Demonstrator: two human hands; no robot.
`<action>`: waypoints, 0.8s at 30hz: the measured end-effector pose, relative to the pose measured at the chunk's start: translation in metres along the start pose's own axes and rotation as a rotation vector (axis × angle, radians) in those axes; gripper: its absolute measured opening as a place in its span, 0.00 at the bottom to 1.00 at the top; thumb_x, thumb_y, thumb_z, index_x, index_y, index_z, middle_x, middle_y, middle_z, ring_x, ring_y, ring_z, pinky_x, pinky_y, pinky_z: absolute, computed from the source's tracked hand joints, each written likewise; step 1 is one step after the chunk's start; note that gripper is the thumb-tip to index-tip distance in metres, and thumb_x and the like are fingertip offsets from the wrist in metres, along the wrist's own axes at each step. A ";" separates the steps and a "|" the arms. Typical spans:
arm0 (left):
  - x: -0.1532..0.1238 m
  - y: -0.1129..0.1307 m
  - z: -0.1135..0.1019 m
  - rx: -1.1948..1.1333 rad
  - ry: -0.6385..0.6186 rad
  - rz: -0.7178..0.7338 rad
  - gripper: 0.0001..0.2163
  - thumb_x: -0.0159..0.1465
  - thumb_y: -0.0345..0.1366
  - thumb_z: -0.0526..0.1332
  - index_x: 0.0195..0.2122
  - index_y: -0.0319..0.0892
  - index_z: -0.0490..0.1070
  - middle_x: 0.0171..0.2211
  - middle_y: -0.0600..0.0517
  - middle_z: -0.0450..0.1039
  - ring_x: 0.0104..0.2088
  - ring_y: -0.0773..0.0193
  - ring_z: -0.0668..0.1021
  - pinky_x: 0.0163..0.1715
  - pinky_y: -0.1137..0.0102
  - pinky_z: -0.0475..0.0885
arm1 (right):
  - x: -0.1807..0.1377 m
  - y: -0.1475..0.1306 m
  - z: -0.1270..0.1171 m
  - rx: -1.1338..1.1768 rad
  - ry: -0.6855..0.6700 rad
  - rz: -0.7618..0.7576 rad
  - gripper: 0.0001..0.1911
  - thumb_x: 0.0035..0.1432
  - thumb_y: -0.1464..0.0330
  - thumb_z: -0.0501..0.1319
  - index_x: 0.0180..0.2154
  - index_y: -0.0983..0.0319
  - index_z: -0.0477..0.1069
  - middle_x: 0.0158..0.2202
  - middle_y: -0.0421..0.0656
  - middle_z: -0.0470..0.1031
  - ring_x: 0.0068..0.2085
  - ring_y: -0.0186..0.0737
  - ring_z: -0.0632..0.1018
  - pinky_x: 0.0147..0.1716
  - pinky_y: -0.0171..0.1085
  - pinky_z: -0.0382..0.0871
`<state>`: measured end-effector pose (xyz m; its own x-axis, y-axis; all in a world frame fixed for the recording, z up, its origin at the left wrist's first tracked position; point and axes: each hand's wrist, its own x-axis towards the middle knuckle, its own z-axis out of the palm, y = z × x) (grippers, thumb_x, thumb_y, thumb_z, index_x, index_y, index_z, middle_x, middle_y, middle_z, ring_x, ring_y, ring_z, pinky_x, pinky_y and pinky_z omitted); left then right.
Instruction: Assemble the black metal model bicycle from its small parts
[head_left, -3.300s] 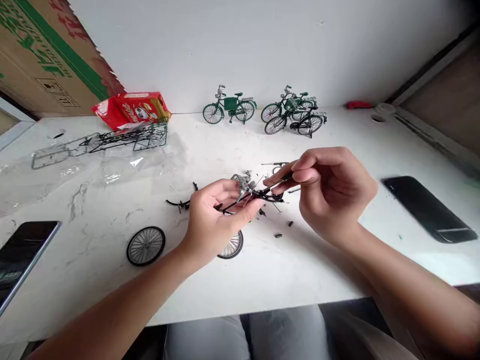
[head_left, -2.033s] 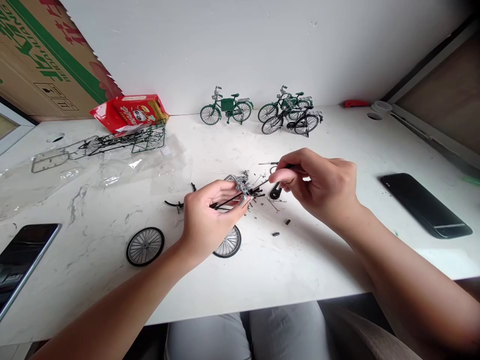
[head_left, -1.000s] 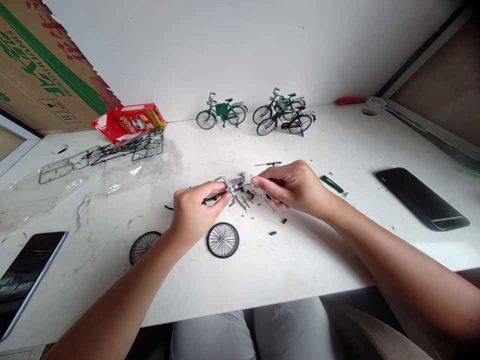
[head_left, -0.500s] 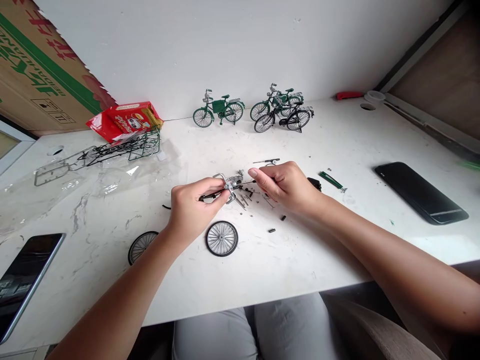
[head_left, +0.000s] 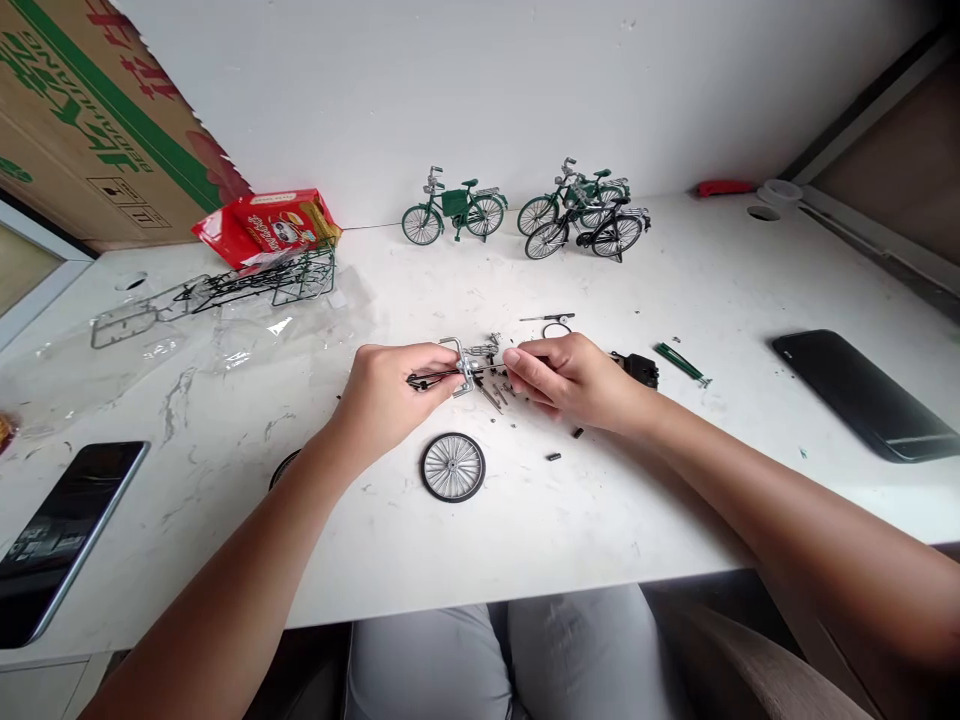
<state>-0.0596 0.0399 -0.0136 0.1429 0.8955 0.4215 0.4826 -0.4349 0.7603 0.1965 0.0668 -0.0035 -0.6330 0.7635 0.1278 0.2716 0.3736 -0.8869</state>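
Note:
My left hand (head_left: 390, 392) is closed on a small black model bicycle frame (head_left: 454, 371) with a silver handlebar part, held low over the white table (head_left: 600, 500). My right hand (head_left: 574, 378) is closed in a pinch at the frame's right end, its fingertips touching a thin rod there. Small screws and parts (head_left: 495, 395) lie scattered under both hands. A spoked model wheel (head_left: 452, 467) lies flat just in front of them. A second wheel (head_left: 281, 466) is mostly hidden behind my left forearm.
Three finished model bicycles, one (head_left: 453, 208) apart and two (head_left: 585, 215) together, stand at the back. Wire part frames (head_left: 262, 283), plastic wrap and a red packet (head_left: 270, 226) lie at left. Phones lie at far left (head_left: 60, 530) and right (head_left: 870, 395). A green tool (head_left: 681, 362) and black piece (head_left: 637, 368) lie at right.
Both hands have come down from a raised position to just above the table. The right hand has left a black piece on the table beside it. The view has shifted slightly.

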 end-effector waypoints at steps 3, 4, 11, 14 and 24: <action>-0.003 0.004 0.001 0.082 0.049 0.066 0.06 0.59 0.33 0.74 0.37 0.46 0.84 0.35 0.49 0.87 0.38 0.54 0.89 0.44 0.65 0.86 | 0.001 0.000 0.008 0.246 0.025 0.110 0.29 0.73 0.44 0.54 0.28 0.59 0.65 0.15 0.32 0.60 0.14 0.30 0.66 0.15 0.32 0.58; -0.003 0.005 0.002 0.103 0.060 0.081 0.05 0.59 0.33 0.74 0.37 0.47 0.84 0.35 0.49 0.87 0.37 0.54 0.89 0.44 0.65 0.85 | 0.001 -0.001 0.010 0.293 0.036 0.142 0.30 0.73 0.44 0.54 0.27 0.59 0.65 0.14 0.31 0.59 0.14 0.31 0.66 0.15 0.32 0.58; -0.003 0.004 0.004 0.104 0.054 0.105 0.07 0.59 0.31 0.74 0.38 0.46 0.84 0.37 0.49 0.87 0.37 0.54 0.89 0.44 0.65 0.85 | 0.004 0.000 0.010 0.198 0.111 0.162 0.31 0.75 0.44 0.49 0.24 0.57 0.57 0.18 0.33 0.56 0.17 0.31 0.62 0.16 0.33 0.55; -0.001 0.000 0.005 0.048 0.039 0.053 0.07 0.58 0.30 0.74 0.39 0.44 0.84 0.37 0.48 0.87 0.38 0.53 0.89 0.44 0.64 0.86 | 0.004 0.002 0.002 0.008 0.119 0.047 0.25 0.76 0.49 0.51 0.30 0.58 0.60 0.24 0.35 0.61 0.23 0.33 0.63 0.22 0.34 0.61; 0.003 -0.001 0.005 -0.099 0.019 -0.025 0.09 0.57 0.30 0.75 0.39 0.40 0.83 0.36 0.47 0.87 0.38 0.54 0.89 0.45 0.64 0.86 | 0.006 0.000 -0.019 -0.422 0.084 -0.214 0.18 0.78 0.54 0.52 0.42 0.59 0.71 0.30 0.41 0.75 0.28 0.37 0.71 0.32 0.35 0.63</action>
<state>-0.0556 0.0434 -0.0153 0.1151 0.9046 0.4103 0.3980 -0.4205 0.8154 0.2063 0.0812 0.0057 -0.6509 0.6796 0.3384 0.4233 0.6949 -0.5813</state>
